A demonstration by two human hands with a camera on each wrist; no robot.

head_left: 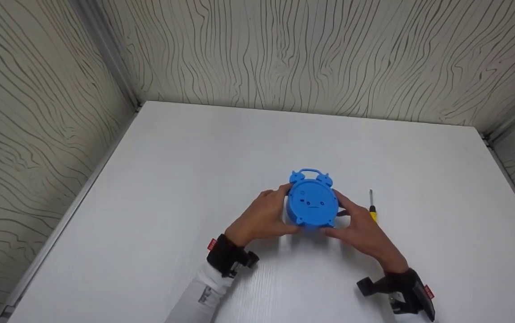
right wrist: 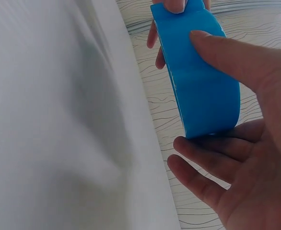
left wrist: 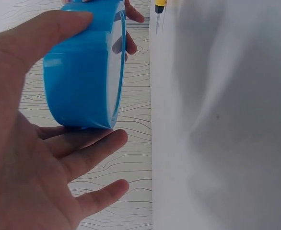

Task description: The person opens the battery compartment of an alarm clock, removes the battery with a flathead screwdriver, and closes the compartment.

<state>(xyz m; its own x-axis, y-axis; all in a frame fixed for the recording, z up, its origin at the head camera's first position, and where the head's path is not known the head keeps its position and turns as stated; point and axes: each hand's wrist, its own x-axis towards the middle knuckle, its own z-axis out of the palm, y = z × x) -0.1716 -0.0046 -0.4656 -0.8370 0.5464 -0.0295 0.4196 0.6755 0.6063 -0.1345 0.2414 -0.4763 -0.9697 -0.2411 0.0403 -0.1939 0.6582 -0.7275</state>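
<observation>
A round blue plastic alarm clock with two bell shapes and a looped handle on top point(head_left: 312, 211) is raised off the white rectangular table point(head_left: 194, 157) between both hands, its flat back turned toward the person. The left hand point(head_left: 264, 216) grips one side of it, thumb against the lower rim and some of the other fingers extended past the casing. The right hand point(head_left: 365, 231) grips the opposite side in the same way, partly spread, thumb also low on the rim. A slim screwdriver with a yellow-and-black handle and metal shaft point(head_left: 372, 208) lies on the table just beyond the right hand, which partly hides its handle. Pale wood-grain patterned panels point(head_left: 284, 54) stand behind the table
</observation>
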